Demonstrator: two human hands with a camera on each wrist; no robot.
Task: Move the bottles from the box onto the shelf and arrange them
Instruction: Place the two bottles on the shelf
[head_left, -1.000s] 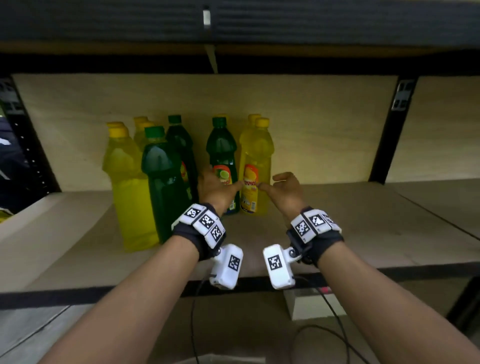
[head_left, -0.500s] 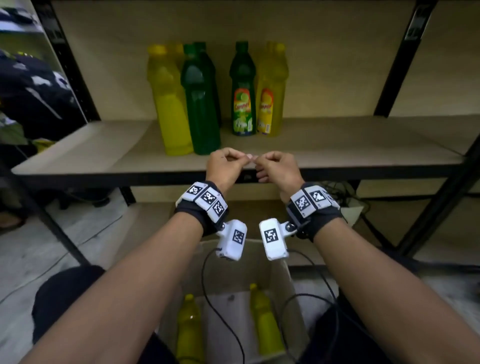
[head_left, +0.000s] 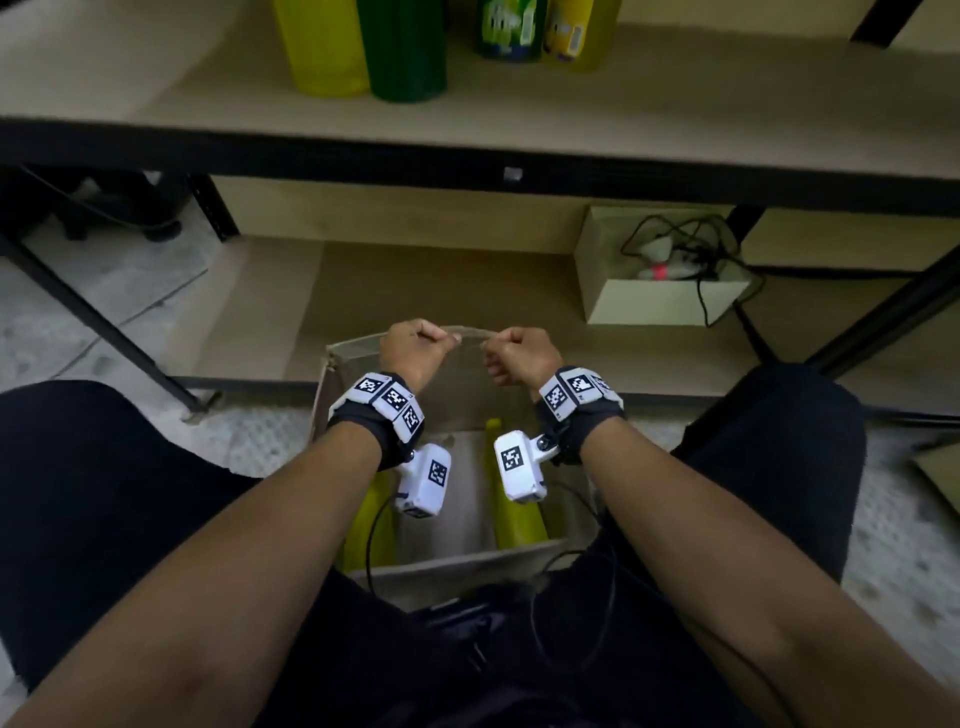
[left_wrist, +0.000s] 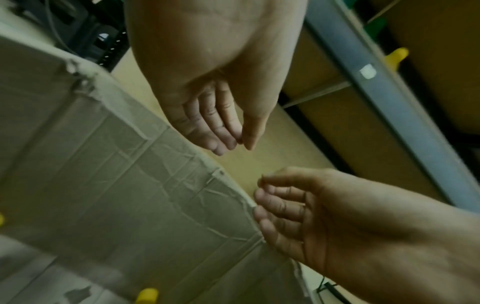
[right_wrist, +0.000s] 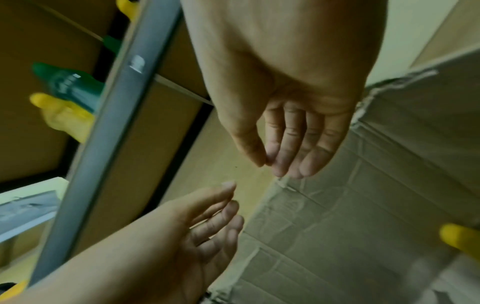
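Two yellow bottles lying in the box: one (head_left: 369, 525) along the left wall, the other (head_left: 514, 519) toward the right, cap pointing at the far wall, well apart and both partly hidden under the wrist cameras. Box (head_left: 457, 571) down on the floor between the knees, in front of the shelf (head_left: 519, 119). Up on that shelf, only the bases in sight: a yellow bottle (head_left: 322, 47) touching a green one (head_left: 405, 47), then near them to the right a labelled green bottle (head_left: 506, 31) beside a labelled yellow one (head_left: 576, 31). Left hand (head_left: 415, 353) and right hand (head_left: 524, 358) hovering side by side over the far rim of the box, close but apart. Fingers of both loosely curled, thumbs near the fingertips, grasping nothing; same slack look from the wrist views. Probably the reach down for the next pair. Likely smooth plastic filled with liquid, so fairly heavy for the size and perhaps slippery, with walls that give a little under a squeeze. Best taken round the body just below the shoulder, fingers wrapped well around, one bottle per hand; cap and neck too thin for a sure hold. Worth tipping each upright while lifting clear of the cardboard walls, then standing it in line with the row on the shelf.
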